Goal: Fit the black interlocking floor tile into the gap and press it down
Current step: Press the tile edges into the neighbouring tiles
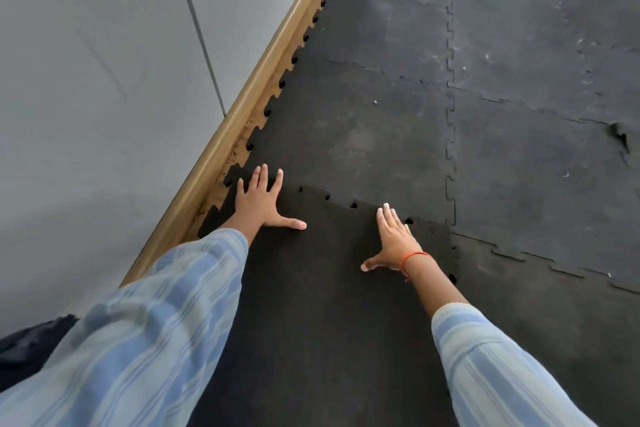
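The black interlocking floor tile (322, 288) lies flat in front of me, darker than the tiles around it. Its far edge meets the neighbouring tile along a toothed seam (346, 203) where small dark holes show between the teeth. My left hand (261, 199) rests palm-down with fingers spread on the tile's far left corner, near the wall. Flat and spread too, my right hand (394, 239) presses near the far right corner, a red thread around its wrist. Neither hand holds anything.
Grey-black interlocking tiles (519, 114) cover the floor ahead and to the right. A wooden skirting board (249, 107) runs along the grey wall (86, 97) on the left, with a strip of bare wooden floor showing between it and the tiles' toothed edge. A dark bundle (27, 347) lies at lower left.
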A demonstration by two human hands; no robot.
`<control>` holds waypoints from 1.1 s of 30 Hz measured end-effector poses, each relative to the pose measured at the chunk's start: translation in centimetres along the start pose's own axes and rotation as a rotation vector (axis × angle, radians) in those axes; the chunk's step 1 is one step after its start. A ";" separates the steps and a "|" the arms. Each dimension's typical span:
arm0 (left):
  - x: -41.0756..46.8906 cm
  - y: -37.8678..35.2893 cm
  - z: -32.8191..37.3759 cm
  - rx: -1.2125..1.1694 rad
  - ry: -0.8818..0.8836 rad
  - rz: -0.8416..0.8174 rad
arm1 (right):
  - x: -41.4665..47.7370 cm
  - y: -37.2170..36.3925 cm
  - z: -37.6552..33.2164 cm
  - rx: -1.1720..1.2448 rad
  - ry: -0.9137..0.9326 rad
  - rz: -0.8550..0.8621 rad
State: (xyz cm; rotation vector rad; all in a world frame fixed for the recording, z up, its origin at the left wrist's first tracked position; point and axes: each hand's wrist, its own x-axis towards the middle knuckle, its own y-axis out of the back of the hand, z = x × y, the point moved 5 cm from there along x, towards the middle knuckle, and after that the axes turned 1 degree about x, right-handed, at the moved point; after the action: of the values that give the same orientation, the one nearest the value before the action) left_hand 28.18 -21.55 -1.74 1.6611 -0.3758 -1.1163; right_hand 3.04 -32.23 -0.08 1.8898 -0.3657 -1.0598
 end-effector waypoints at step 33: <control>0.3 -0.4 -1.9 -0.040 -0.059 -0.136 | 0.1 0.2 -1.7 -0.112 -0.013 0.003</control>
State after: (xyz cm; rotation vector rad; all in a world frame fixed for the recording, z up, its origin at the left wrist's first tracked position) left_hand 29.75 -20.46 -2.20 1.6408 -0.2797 -1.2675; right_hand 4.41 -31.42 0.40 1.7834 -0.3100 -1.0695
